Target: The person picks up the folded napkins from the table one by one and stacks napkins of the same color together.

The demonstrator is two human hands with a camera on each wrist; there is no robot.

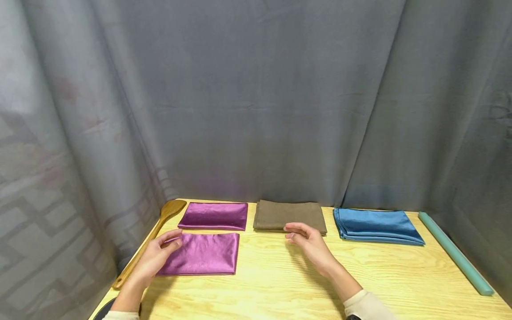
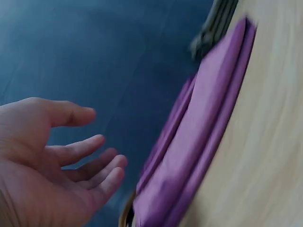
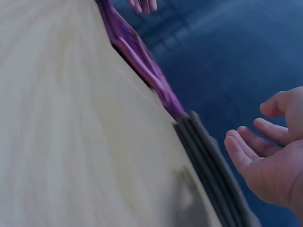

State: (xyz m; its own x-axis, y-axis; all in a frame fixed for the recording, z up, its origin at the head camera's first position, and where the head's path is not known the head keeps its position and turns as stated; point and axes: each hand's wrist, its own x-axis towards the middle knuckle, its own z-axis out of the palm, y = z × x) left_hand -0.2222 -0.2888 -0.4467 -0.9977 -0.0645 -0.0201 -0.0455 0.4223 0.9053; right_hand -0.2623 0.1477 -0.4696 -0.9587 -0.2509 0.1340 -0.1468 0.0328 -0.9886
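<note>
Two folded purple satin cloths lie on the left part of the table, the far one (image 1: 214, 215) behind the near one (image 1: 204, 255). My left hand (image 1: 154, 255) hovers over the left edge of the near purple cloth, fingers loosely bent and holding nothing. In the left wrist view a gap shows between that hand (image 2: 61, 165) and the purple cloth (image 2: 194, 132). My right hand (image 1: 310, 246) is above the table at the front edge of a folded brown cloth (image 1: 290, 214), its fingers relaxed around nothing. The brown cloth's stacked layers (image 3: 213, 175) show in the right wrist view.
A folded blue satin cloth (image 1: 378, 226) lies at the back right. A green rod (image 1: 456, 253) runs along the right edge of the wooden table (image 1: 272, 284). By the left edge lies a wooden spatula (image 1: 148, 242), with a dark round object (image 1: 105, 310) at the front left. Grey curtains (image 1: 256, 102) enclose the table.
</note>
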